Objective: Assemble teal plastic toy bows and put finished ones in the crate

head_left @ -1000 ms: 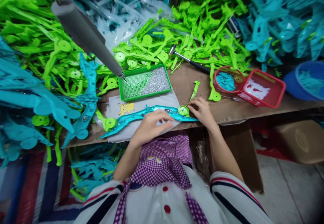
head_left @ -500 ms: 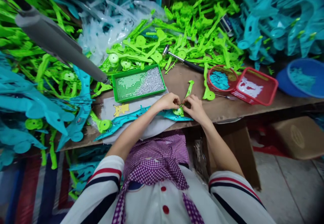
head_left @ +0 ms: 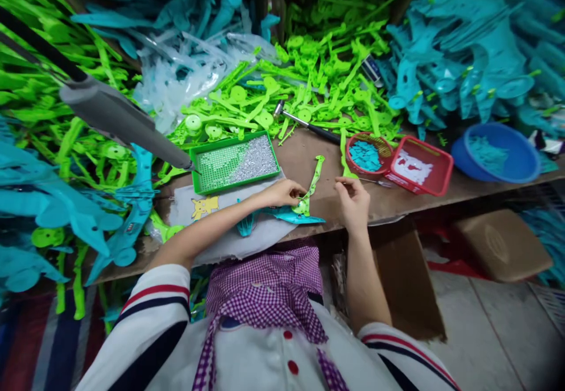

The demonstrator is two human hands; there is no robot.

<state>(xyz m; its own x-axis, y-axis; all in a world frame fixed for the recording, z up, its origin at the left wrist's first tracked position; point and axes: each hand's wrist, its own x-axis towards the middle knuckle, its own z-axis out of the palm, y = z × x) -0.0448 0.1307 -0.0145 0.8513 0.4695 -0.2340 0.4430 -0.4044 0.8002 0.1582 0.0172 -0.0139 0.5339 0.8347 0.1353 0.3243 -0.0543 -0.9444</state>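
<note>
One green lever point(head_left: 311, 186) (upright-slanted), left hand point(head_left: 282, 192).

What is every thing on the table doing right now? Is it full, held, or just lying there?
Left hand: pinching the green plastic piece.
Green plastic piece: held at its lower end, lying over the teal plastic part.
Teal plastic part: flat on the table edge.
Right hand: fingers pinched together, apart from the green piece.
Green tray: partly filled with silvery bits.
Hammer: lying flat, untouched.
Red basket: holds white pieces.
Blue bowl: holds teal pieces.
</note>
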